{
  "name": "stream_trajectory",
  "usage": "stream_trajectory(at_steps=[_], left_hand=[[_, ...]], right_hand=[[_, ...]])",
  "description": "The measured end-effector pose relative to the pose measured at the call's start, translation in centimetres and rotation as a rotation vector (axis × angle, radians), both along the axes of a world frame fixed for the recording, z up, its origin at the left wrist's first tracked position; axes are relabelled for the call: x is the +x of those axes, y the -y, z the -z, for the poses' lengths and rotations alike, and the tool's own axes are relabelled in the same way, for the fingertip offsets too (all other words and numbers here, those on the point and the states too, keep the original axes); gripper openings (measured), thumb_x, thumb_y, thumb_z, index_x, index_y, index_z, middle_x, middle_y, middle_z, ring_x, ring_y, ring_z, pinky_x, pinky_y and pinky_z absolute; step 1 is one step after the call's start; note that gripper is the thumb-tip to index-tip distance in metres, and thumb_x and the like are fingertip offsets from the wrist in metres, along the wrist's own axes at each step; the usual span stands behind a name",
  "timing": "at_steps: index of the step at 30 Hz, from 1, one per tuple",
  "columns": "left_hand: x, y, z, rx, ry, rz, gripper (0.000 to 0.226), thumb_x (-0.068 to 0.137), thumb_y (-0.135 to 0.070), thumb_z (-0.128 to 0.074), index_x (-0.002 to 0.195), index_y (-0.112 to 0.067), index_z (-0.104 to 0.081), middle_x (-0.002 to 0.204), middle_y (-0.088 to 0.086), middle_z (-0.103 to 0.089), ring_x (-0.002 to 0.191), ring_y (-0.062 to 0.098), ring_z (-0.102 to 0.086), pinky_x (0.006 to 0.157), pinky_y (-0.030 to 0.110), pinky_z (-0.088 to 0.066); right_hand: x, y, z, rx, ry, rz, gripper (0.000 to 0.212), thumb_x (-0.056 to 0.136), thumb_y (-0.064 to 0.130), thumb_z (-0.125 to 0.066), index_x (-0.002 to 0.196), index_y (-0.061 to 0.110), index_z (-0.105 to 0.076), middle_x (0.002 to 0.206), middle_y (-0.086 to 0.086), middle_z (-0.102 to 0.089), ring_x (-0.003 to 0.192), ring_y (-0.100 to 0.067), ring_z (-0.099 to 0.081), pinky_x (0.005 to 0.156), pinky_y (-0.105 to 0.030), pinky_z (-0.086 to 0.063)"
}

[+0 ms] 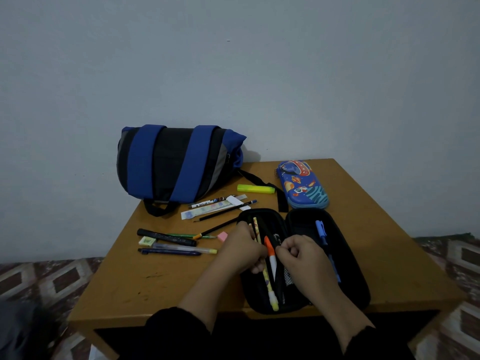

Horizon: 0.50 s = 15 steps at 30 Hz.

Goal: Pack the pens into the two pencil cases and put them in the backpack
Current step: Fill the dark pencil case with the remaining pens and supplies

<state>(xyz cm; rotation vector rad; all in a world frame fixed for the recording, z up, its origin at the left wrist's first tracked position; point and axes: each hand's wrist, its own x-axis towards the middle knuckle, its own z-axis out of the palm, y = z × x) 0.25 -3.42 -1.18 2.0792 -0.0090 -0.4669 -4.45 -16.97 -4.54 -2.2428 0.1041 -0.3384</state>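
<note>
A black pencil case [348, 258] lies open at the front of the wooden table [161, 276]. Its left half holds a yellow patterned pen [268, 284], an orange-and-white pen [271, 253] and a black pen; its right half holds a blue pen [321, 233]. My left hand [242, 249] is curled over the pens in the left half. My right hand [302, 255] is curled beside it and pinches something dark at the case's middle. A blue space-print pencil case [302, 184] lies closed at the back right. The blue-and-black backpack [176, 162] lies at the back left.
Loose pens and pencils [176, 245] lie left of the black case, with a pink eraser [222, 236], a green-white eraser [147, 240], a ruler [207, 207] and a yellow highlighter [255, 188]. A backpack strap [281, 201] trails toward the cases. Patterned floor surrounds the table.
</note>
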Motion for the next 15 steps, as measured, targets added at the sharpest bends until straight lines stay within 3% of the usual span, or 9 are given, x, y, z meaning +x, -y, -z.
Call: stream_trajectory(at_steps=[8,11,15], left_hand=[[0.0,0.4,0.7,0.100,0.122,0.048,0.028,0.088,-0.007,-0.062,0.107,-0.015,-0.043,0.068,0.006,-0.063,0.050,0.016,-0.059,0.053,0.030,-0.052],[-0.2,0.2,1.7,0.093,0.229,0.053,0.032,0.090,-0.014,-0.063,0.119,-0.017,-0.052,0.071,0.000,-0.061,0.054,0.010,-0.056,0.045,0.021,-0.046],[-0.1,0.1,2.1,0.024,0.292,-0.056,0.031,0.094,-0.013,-0.058,0.124,-0.013,-0.054,0.085,0.002,-0.062,0.057,0.011,-0.059,0.041,0.020,-0.045]], right_hand=[[-0.1,0.1,-0.2,0.002,-0.002,-0.013,0.028,0.088,0.021,-0.059,0.063,0.024,-0.047,0.074,0.004,-0.047,0.067,-0.008,-0.046,0.056,-0.018,-0.035],[-0.1,0.1,-0.1,0.029,0.005,-0.036,0.027,0.087,0.019,-0.060,0.063,0.022,-0.049,0.072,0.003,-0.047,0.066,-0.008,-0.045,0.058,-0.018,-0.036],[0.0,0.2,0.1,0.065,0.018,-0.053,0.024,0.087,0.019,-0.061,0.065,0.017,-0.053,0.071,0.001,-0.046,0.066,-0.008,-0.044,0.057,-0.015,-0.035]])
